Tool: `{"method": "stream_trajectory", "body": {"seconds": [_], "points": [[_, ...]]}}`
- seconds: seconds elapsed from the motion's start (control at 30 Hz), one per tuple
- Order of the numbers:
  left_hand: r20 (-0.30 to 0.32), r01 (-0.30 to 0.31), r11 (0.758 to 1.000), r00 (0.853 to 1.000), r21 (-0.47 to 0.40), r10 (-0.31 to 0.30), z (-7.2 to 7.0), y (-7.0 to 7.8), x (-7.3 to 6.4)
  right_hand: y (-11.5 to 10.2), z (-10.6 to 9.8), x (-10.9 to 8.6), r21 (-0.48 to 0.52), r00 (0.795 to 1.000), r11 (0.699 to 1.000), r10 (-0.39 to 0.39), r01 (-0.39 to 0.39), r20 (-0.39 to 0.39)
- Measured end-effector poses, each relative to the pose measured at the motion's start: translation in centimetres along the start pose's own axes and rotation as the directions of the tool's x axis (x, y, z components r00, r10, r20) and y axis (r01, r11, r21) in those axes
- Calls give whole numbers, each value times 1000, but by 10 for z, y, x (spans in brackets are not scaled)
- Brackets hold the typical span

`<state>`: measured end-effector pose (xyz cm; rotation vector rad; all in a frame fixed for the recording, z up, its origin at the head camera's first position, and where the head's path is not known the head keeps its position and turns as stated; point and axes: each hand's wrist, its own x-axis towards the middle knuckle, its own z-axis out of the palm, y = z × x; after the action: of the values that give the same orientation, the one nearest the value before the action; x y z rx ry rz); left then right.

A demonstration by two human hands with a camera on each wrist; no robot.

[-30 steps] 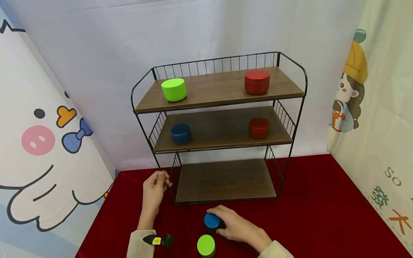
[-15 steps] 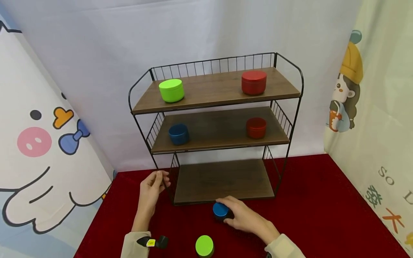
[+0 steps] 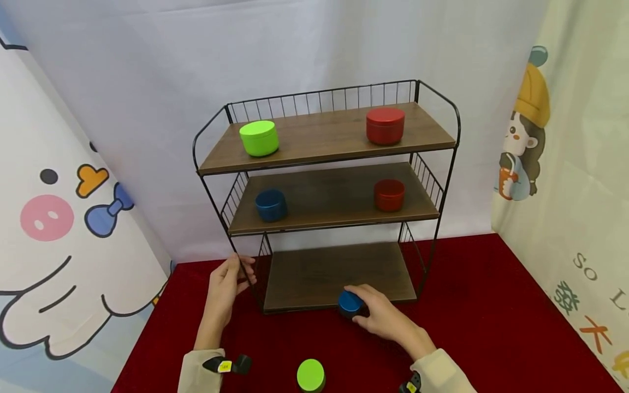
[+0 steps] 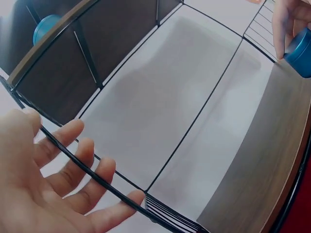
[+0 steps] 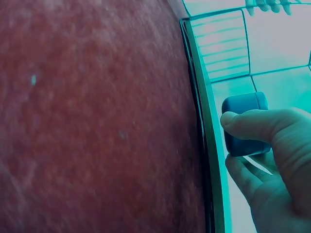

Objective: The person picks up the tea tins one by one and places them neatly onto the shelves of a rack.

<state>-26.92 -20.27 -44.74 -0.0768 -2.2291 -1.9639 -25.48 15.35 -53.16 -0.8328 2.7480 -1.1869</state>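
Observation:
My right hand [image 3: 385, 316] grips a small blue round tin [image 3: 350, 303] between thumb and fingers, at the front edge of the bottom board of a three-tier shelf rack [image 3: 339, 273]. In the right wrist view, the thumb lies on the side of the blue tin [image 5: 243, 102] and the fingers are on its other side. My left hand [image 3: 226, 284] holds the rack's thin black left front post. In the left wrist view, the thumb meets the post [image 4: 92, 172] and the loosely curled fingers lie behind it. A lime-green tin [image 3: 310, 375] stands on the red cloth nearer to me.
On the top board stand a lime-green tin [image 3: 259, 138] at left and a red tin [image 3: 385, 126] at right. The middle board bears a blue tin [image 3: 271, 205] and a red tin [image 3: 389, 195]. Red cloth [image 3: 472, 322] covers the table; printed curtains hang around.
My right hand has carried the blue tin away from the lime-green one, forward and rightward to the bottom board's edge. The left hand stays at the post, its fingers a little more spread.

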Motion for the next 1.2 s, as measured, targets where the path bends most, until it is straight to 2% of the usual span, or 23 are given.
{"method": "stream_trajectory", "body": {"seconds": [0.5,0.77,1.2], "points": [[2,71,997,997,-20,-71,-1,5,1,20,-13,-2,-25,990,998,60,-63,-124],[-9,64,998,998,-28,-64,2,4,3,27,-20,-4,-47,977,995,80,-91,-198],[-24,49,999,998,-18,-49,4,5,2,35,-23,-6,-74,958,988,115,-139,-264]]}}
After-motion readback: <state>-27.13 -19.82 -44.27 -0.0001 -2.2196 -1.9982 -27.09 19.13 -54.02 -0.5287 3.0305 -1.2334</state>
